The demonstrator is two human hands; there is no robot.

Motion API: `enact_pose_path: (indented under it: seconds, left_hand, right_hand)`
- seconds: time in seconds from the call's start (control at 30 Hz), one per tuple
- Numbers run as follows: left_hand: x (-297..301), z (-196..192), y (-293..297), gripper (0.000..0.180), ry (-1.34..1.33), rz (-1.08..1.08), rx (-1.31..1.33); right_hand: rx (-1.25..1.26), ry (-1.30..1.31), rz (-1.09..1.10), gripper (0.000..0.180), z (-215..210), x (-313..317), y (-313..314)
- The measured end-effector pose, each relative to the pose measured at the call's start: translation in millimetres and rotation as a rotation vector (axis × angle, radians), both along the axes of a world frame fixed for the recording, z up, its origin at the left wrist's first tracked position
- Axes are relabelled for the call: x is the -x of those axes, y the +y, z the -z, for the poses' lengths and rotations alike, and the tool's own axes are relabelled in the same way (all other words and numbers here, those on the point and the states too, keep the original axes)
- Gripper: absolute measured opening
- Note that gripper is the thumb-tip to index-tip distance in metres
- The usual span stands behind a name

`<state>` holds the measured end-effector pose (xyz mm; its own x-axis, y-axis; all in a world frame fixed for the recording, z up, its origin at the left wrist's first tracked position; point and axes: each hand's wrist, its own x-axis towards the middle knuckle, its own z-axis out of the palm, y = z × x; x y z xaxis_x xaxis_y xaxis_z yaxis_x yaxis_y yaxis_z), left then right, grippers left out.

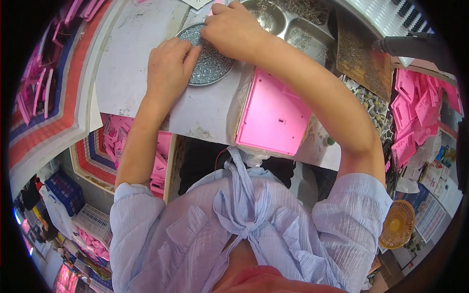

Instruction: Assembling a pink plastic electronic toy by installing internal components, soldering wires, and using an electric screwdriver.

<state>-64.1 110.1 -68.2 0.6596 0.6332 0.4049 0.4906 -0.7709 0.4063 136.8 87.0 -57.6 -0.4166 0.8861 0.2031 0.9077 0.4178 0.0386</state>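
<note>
A round metal dish (205, 84) full of small silvery screws (212, 66) sits on the white worktop (127, 73). My left hand (168, 66) is at the dish's left rim, its fingers curled and its thumb lying over the screws. Beyond it, my right hand (234, 31) reaches over the far side of the dish with bent, closed fingers. A sliver of a pink plastic piece (218, 3) shows by the right fingertips at the top edge; whether they grip it is hidden. Nearer to me, a flat pink plastic panel (273, 115) lies at the worktop's front edge.
A metal compartment tray (288, 27) with small springs and metal parts stands far right of the dish, beside a brown board (361, 58). Pink parts are heaped at the right (415, 107) and in a drawer (168, 156) below. A dark tool (415, 46) juts in from the right.
</note>
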Motion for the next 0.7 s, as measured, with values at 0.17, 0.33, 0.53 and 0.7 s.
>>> enact_pose_path:
  seconds: [0.17, 0.33, 0.53, 0.7]
  left_hand:
    - [0, 1, 4, 0.022, 0.058, 0.008, 0.0]
    - [-2, -2, 3, 0.018, 0.057, -0.011, 0.071]
    - [-3, -7, -5, 0.015, -0.054, -0.06, 0.272]
    - [-15, -21, -33, 0.014, -0.149, 0.063, 0.54]
  right_hand:
    - [0.012, 0.014, 0.027, 0.02, -6, 2, 4]
    - [-0.078, 0.05, 0.054, 0.02, 0, -2, 6]
    - [-0.024, 0.195, 0.196, 0.021, -23, -22, -4]
    - [0.127, 0.863, 0.412, 0.016, -60, -86, -118]
